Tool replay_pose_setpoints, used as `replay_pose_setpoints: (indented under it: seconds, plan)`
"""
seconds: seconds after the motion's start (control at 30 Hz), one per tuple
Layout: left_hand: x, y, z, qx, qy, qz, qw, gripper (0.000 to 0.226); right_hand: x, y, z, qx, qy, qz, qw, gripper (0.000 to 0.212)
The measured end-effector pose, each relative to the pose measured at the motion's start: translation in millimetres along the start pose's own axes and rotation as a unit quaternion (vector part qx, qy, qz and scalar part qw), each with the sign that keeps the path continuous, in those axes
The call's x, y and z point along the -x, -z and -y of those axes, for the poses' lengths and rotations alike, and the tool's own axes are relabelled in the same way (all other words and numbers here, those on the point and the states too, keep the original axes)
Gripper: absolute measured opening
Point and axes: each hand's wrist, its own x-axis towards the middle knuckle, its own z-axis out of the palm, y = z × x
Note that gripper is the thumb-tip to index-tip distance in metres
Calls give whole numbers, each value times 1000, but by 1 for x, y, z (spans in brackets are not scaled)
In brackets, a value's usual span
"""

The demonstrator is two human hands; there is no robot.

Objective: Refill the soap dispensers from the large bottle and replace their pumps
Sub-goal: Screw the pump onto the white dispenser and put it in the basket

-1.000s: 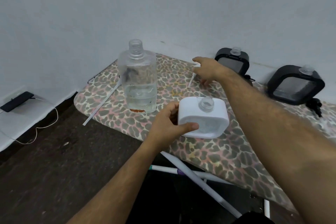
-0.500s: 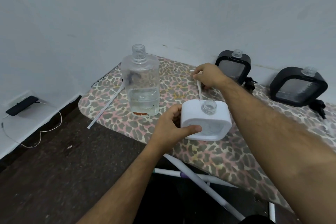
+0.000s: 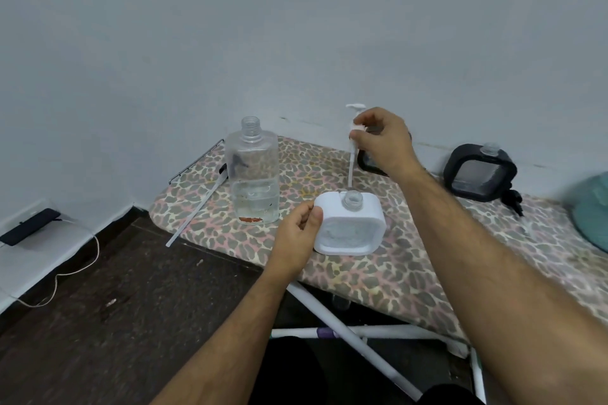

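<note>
The bench [image 3: 378, 276] is an ironing board with a leopard-pattern cloth cover in grey, pink and yellow, standing on white metal legs [image 3: 342, 316] against a plain pale wall [image 3: 296, 26]. The floor [image 3: 115, 306] below is dark and speckled; at the left a dark phone [image 3: 29, 226] lies on a white ledge with a thin white cable [image 3: 65, 273] running from it.

The white dispenser [image 3: 350, 227] is a flat, square body with rounded corners and a clear threaded neck, uncapped, standing near the front edge of the bench. The left hand [image 3: 296, 237] grips its left side, fingers curled round it. The right hand [image 3: 383, 141] pinches the collar of the white pump [image 3: 353, 135], held upright above the dispenser; the tip of its thin tube is at the open neck.

The large bottle [image 3: 251, 174] is clear plastic, open, with a little liquid at the bottom, just left of the dispenser. A long white strip [image 3: 194, 210] lies beside it. A black dispenser [image 3: 480, 173] stands at the wall to the right; another black one [image 3: 370, 161] is mostly hidden behind the right hand. A teal object [image 3: 592, 214] shows at the right edge.
</note>
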Motion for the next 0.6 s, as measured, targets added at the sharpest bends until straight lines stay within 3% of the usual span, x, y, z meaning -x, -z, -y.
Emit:
replay_pose_setpoints:
  seconds: [0.17,0.47,0.6]
  plan:
    - [2,-2,-4,-31,-10,-15,999,34,24,20,40,-64,28,-48,996,28]
    - [5,-2,-3,-41,-23,-37,998,32,66,43,73,-136,69,-80,985,41]
    - [5,-2,-2,-45,-29,-37,998,41,81,42,68,-140,69,-71,985,42]
